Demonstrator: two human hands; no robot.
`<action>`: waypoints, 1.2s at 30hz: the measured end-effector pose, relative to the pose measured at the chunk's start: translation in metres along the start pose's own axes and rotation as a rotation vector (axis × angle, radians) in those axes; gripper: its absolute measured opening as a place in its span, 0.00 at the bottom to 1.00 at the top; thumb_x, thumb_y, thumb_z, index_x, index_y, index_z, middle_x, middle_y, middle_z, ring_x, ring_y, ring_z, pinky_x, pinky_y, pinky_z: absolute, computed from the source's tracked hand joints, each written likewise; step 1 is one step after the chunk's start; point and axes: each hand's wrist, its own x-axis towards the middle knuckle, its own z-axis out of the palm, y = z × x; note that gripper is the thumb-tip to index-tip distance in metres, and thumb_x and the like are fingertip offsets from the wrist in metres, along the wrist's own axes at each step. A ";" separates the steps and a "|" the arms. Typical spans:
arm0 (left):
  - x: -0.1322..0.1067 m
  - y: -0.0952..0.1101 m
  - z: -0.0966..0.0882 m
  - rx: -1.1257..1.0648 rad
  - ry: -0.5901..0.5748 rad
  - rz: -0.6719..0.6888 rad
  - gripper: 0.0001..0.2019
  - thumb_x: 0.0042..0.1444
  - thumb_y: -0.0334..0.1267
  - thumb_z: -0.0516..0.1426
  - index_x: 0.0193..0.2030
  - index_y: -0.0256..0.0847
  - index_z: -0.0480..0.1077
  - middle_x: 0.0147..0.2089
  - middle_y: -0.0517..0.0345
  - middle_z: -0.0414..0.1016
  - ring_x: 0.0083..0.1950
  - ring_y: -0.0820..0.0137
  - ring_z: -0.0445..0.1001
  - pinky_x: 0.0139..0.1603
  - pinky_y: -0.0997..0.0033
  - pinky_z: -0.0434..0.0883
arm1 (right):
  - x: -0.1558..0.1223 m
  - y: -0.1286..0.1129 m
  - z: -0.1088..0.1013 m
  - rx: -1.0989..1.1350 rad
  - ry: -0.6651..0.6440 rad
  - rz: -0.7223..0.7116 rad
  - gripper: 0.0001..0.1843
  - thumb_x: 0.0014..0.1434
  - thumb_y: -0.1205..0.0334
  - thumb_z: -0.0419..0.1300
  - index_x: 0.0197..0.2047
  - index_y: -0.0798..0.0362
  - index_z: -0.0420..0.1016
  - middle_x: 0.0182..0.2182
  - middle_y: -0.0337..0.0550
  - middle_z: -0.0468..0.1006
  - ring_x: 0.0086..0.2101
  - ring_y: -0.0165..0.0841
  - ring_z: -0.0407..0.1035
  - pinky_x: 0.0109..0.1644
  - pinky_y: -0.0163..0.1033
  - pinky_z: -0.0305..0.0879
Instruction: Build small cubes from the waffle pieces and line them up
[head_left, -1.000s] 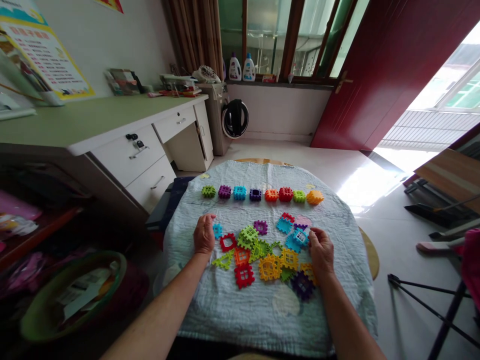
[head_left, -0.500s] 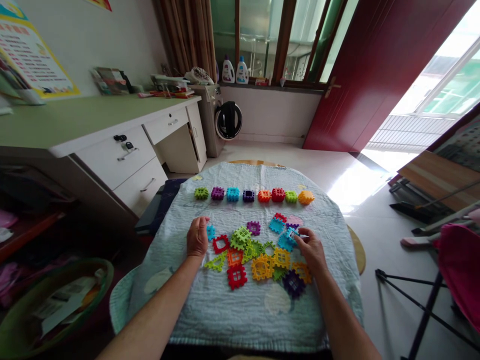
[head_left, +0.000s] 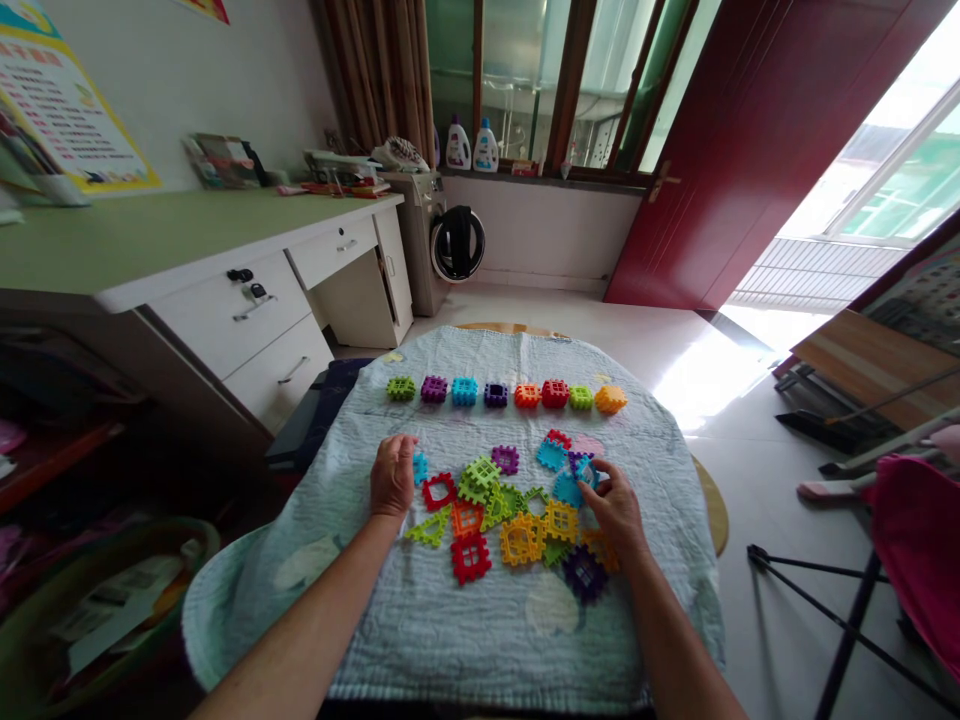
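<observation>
A quilted pale blue cloth (head_left: 480,640) covers the table, with a straight row of several interlocking plastic building pieces (head_left: 495,394) across its far part. A loose heap of waffle-shaped pieces (head_left: 517,515) lies nearer, between my hands. My right hand (head_left: 616,510) has its fingertips on a blue piece (head_left: 568,489) at the heap's right side, though the fingers partly hide it. My left hand (head_left: 392,477) rests palm down with its fingers closed, just beside a small blue piece (head_left: 420,468). A red square piece (head_left: 471,558) and a purple piece (head_left: 584,573) sit near the heap's front edge.
A wooden round table edge (head_left: 714,505) shows beneath the cloth. To the left stand a green-topped desk (head_left: 150,235) with white drawers and a basket (head_left: 97,640). A black tripod (head_left: 840,620) and a pink item (head_left: 919,550) stand to the right.
My right hand has moved left and its fingers now reach over the blue piece. My left hand has barely moved. The whole scene has shifted slightly in view as my head turned.
</observation>
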 end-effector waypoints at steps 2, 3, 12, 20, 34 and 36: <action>0.000 0.000 0.000 0.009 -0.006 0.016 0.23 0.64 0.54 0.41 0.34 0.44 0.69 0.38 0.51 0.73 0.46 0.60 0.73 0.54 0.59 0.70 | 0.000 -0.001 -0.003 0.069 -0.007 0.064 0.30 0.45 0.46 0.66 0.48 0.54 0.75 0.26 0.35 0.70 0.25 0.31 0.63 0.31 0.38 0.63; 0.000 -0.001 0.001 0.012 -0.008 0.020 0.23 0.64 0.54 0.41 0.34 0.44 0.70 0.39 0.51 0.73 0.47 0.60 0.73 0.54 0.59 0.69 | 0.000 -0.001 -0.004 0.097 -0.013 0.081 0.31 0.44 0.45 0.66 0.49 0.54 0.75 0.29 0.37 0.72 0.25 0.30 0.63 0.31 0.38 0.63; 0.001 -0.005 0.004 0.029 -0.010 0.013 0.22 0.62 0.55 0.43 0.34 0.44 0.69 0.38 0.50 0.73 0.46 0.59 0.72 0.53 0.58 0.70 | 0.008 -0.007 -0.001 0.012 -0.034 0.004 0.30 0.47 0.42 0.64 0.48 0.53 0.76 0.35 0.41 0.72 0.29 0.32 0.65 0.37 0.41 0.67; 0.001 -0.005 0.004 0.029 -0.009 0.014 0.21 0.62 0.55 0.44 0.35 0.43 0.70 0.38 0.50 0.73 0.45 0.58 0.73 0.53 0.56 0.70 | 0.035 -0.024 0.017 -0.294 -0.008 -0.337 0.26 0.50 0.55 0.62 0.54 0.49 0.75 0.44 0.47 0.71 0.46 0.41 0.67 0.55 0.49 0.65; 0.001 -0.006 0.005 0.021 -0.001 0.022 0.18 0.59 0.55 0.48 0.34 0.44 0.69 0.38 0.51 0.74 0.43 0.61 0.74 0.51 0.60 0.72 | 0.050 -0.039 0.052 -0.536 -0.128 -0.377 0.24 0.52 0.56 0.63 0.53 0.51 0.74 0.45 0.52 0.75 0.46 0.45 0.67 0.52 0.49 0.61; 0.001 -0.005 0.006 0.029 -0.004 0.020 0.18 0.59 0.55 0.49 0.34 0.45 0.69 0.38 0.52 0.74 0.43 0.61 0.74 0.51 0.61 0.72 | 0.047 -0.031 0.047 -0.622 -0.156 -0.347 0.20 0.51 0.57 0.64 0.48 0.50 0.77 0.40 0.50 0.76 0.44 0.44 0.67 0.50 0.48 0.59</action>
